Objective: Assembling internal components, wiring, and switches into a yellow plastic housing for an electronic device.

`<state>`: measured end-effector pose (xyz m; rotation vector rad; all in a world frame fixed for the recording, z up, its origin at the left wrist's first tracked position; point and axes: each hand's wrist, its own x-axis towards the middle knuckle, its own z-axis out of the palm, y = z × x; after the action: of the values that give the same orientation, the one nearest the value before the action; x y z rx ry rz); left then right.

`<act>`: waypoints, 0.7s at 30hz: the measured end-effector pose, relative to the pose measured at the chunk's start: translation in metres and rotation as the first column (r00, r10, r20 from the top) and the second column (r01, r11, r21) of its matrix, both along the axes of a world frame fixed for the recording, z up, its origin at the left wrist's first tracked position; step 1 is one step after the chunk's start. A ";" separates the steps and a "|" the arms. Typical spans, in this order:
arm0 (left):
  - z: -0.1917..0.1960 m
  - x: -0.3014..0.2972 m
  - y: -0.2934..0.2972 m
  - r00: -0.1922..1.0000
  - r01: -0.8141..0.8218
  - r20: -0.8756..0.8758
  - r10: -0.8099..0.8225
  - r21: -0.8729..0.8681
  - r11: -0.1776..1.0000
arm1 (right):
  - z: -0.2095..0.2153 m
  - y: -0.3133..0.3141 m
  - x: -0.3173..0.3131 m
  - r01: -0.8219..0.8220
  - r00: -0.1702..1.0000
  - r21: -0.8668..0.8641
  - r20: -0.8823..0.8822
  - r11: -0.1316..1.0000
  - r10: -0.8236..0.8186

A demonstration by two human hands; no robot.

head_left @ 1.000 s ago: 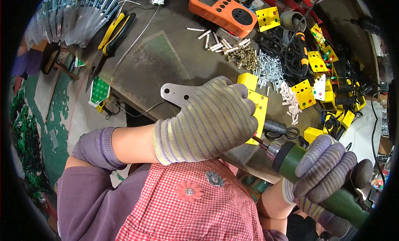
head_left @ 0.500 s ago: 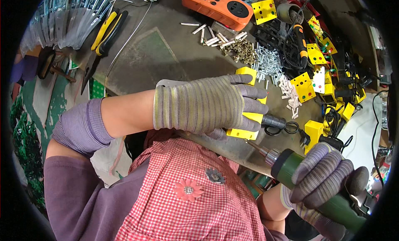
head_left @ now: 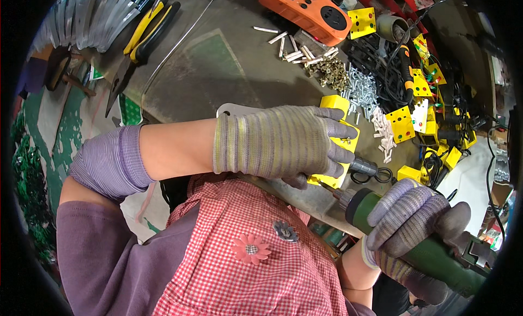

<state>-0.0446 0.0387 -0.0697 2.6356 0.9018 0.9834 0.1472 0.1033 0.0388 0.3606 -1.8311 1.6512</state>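
Green power driver (head_left: 422, 255) lined up near the close end of a yellow box (head_left: 335, 103).
My left grip (head_left: 279, 141) is clasped over the box by the surface's (head_left: 261, 79) near edge; my right grip (head_left: 406, 220) wraps the driver. The step looks like driver work, though tip contact is unclear; I judge the next move calls for a steady box and straight aim.

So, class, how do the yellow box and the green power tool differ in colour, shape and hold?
Colour: the yellow box is bright, while the green power tool is dark. Shape: the yellow box has flat faces, whereas the green power tool has a rounded body. Hold: the left hand grips the yellow box; the right hand grips the green power tool. Both are partly hidden by gloved fingers.
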 end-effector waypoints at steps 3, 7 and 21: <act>-0.006 0.001 0.000 0.999 -0.016 0.036 0.015 0.032 0.999 | -0.001 0.000 -0.006 -0.025 0.999 -0.071 -0.022 0.997 0.024; -0.003 0.002 -0.003 0.999 -0.021 0.037 0.021 -0.002 1.000 | -0.002 -0.001 -0.018 -0.068 0.997 -0.157 -0.052 0.985 0.060; -0.012 0.007 -0.005 0.995 -0.069 0.076 0.065 0.056 0.996 | 0.018 -0.006 -0.033 0.064 0.972 -0.046 0.231 0.997 -0.052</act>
<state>-0.0372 0.0334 -0.0816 2.6123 0.9645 1.1330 0.1146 0.0971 0.0571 0.0943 -1.9395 1.7570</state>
